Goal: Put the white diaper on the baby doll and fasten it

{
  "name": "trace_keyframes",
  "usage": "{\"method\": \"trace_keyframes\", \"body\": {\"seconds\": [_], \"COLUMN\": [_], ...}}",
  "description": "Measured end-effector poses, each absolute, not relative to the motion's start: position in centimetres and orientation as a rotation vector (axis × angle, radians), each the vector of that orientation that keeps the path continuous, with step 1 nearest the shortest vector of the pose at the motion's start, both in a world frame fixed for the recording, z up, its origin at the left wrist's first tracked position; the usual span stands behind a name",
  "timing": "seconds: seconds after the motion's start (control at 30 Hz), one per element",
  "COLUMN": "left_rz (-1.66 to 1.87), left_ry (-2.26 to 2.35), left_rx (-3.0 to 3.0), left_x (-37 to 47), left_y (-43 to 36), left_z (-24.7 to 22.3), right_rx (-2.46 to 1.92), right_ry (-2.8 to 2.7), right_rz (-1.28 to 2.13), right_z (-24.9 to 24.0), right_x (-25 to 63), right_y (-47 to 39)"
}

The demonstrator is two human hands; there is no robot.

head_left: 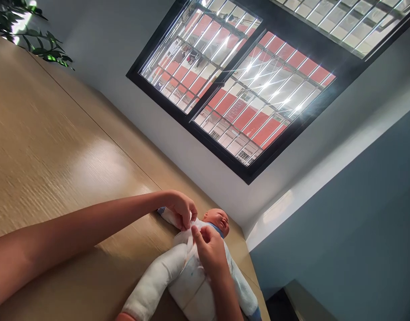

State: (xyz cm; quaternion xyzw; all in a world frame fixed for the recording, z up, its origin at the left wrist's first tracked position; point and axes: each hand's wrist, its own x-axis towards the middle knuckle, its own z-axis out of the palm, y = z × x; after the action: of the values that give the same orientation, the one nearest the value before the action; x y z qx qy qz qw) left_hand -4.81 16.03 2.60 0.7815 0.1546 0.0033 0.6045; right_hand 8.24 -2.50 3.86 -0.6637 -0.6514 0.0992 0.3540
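Note:
A baby doll (191, 285) lies on its back on the wooden table, its head toward the window wall. It wears white clothing with light blue sleeves and a blue collar. Over the doll's chest, my left hand (183, 208) pinches white fabric (190, 240) at the front of the garment. Close beside it, my right hand (212, 249) has thumb and fingertips drawn together on the same white fabric. What exactly lies between the right fingertips is partly hidden. My right forearm covers part of the doll's body.
The wooden table (57, 147) reaches along the wall, with a seam across it. A barred window (221, 84) is set in the wall behind. Green leaves (44, 44) hang over the far left corner. A dark piece of furniture (285, 303) stands beyond the table's right edge.

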Motion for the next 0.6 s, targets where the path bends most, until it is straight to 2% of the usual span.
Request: {"method": "trace_keyframes", "body": {"seconds": [0.13, 0.33, 0.47, 0.6], "left_rz": [-0.012, -0.054, 0.062, 0.205], "left_ry": [0.291, 0.283, 0.268, 0.060], "left_rx": [1.798, 1.813, 1.836, 1.841], "left_x": [-4.4, -6.1, -7.1, -7.0], "left_y": [15.3, 16.1, 16.7, 16.0], "left_z": [2.7, 3.3, 3.5, 3.4], "right_rx": [-1.791, -1.831, -1.881, -1.951], "right_ry": [-1.688, -1.603, -1.563, -1.574], "right_rz": [0.120, 0.089, 0.056, 0.022], "right_z": [3.9, 3.6, 3.5, 3.7], "right_x": [7.9, 8.4, 8.8, 9.1], "right_y": [-2.4, -2.6, -2.4, -2.0]}}
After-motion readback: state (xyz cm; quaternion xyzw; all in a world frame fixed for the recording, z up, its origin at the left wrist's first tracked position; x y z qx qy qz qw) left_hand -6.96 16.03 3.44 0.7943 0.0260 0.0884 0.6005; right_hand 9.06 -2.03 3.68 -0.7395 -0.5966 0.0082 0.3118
